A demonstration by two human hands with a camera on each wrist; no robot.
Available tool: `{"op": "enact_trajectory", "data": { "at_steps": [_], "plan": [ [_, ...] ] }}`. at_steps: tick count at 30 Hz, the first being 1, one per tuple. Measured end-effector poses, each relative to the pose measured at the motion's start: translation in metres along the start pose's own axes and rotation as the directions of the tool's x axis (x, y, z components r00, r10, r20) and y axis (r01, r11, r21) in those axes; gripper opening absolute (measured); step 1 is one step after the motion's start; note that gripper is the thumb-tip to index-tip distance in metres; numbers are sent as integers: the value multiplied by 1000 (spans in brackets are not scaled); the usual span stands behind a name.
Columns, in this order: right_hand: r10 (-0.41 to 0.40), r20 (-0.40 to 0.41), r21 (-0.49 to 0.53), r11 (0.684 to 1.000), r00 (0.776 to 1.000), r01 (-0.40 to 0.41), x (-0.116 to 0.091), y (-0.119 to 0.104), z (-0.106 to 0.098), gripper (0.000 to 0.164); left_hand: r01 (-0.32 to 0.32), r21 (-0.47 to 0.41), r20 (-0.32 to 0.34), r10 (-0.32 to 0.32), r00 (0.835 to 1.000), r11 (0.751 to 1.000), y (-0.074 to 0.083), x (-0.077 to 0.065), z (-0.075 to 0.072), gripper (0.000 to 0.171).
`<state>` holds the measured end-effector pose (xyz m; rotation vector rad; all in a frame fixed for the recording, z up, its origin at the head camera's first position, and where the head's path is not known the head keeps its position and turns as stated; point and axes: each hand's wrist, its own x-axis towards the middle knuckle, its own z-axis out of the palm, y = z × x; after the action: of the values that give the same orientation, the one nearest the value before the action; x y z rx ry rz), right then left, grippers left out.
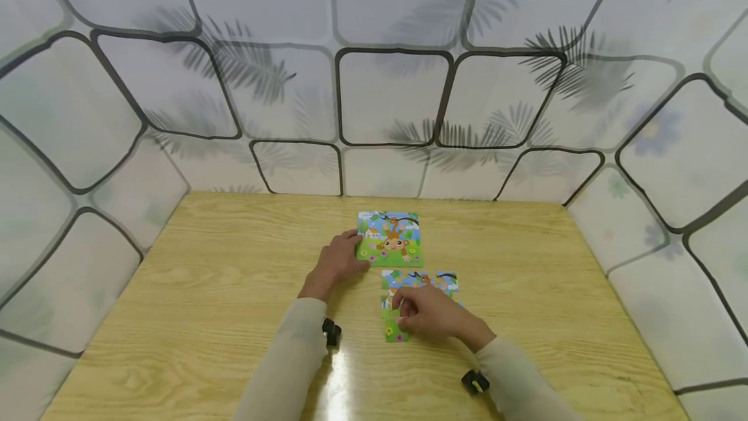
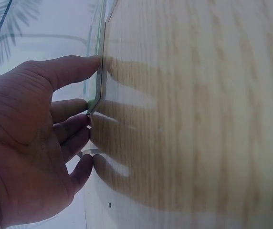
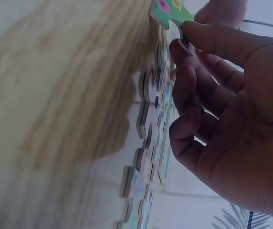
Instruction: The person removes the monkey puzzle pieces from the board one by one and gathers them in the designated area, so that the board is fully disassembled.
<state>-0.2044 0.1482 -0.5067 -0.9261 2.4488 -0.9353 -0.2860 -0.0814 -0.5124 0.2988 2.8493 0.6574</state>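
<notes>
My right hand (image 1: pixel 429 310) pinches a green puzzle piece (image 1: pixel 396 332) with pink and yellow flowers between thumb and index finger. In the right wrist view that puzzle piece (image 3: pixel 184 12) is tilted up from the table. Joined puzzle pieces (image 1: pixel 403 276) with a blue sky and a branch lie just beyond; the hand hides part of them. My left hand (image 1: pixel 339 258) rests at the lower left corner of a square monkey picture board (image 1: pixel 388 239). Its thumb and fingertips touch the edges of the picture board (image 2: pixel 99 57), fingers fairly straight.
Both hands work over a light wood table (image 1: pixel 234 265). A patterned cloth wall (image 1: pixel 386 96) borders its back and sides. Dark clips (image 1: pixel 331 333) sit by both sleeve cuffs.
</notes>
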Motion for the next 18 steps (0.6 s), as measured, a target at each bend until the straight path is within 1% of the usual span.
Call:
{"op": "enact_trajectory", "data": {
  "at_steps": [4, 9, 14, 18],
  "plan": [
    [11, -24, -69, 998, 1000, -12, -1, -7, 3, 15, -4, -5, -5, 4, 1000, 1000, 0, 0, 1, 67],
    [32, -47, -164, 986, 998, -39, -2, -13, 6, 19, -1, -7, -12, 0, 1000, 1000, 0, 0, 0, 67],
    [56, -50, -216, 974, 997, -66, -1, -13, 10, 21, 6, -8, -4, -6, 1000, 1000, -1, -1, 0, 67],
    [40, -59, -246, 968, 997, -53, -1, -12, 14, 21, 7, -23, 0, -7, 1000, 1000, -1, -2, 0, 67]
  ]
}}
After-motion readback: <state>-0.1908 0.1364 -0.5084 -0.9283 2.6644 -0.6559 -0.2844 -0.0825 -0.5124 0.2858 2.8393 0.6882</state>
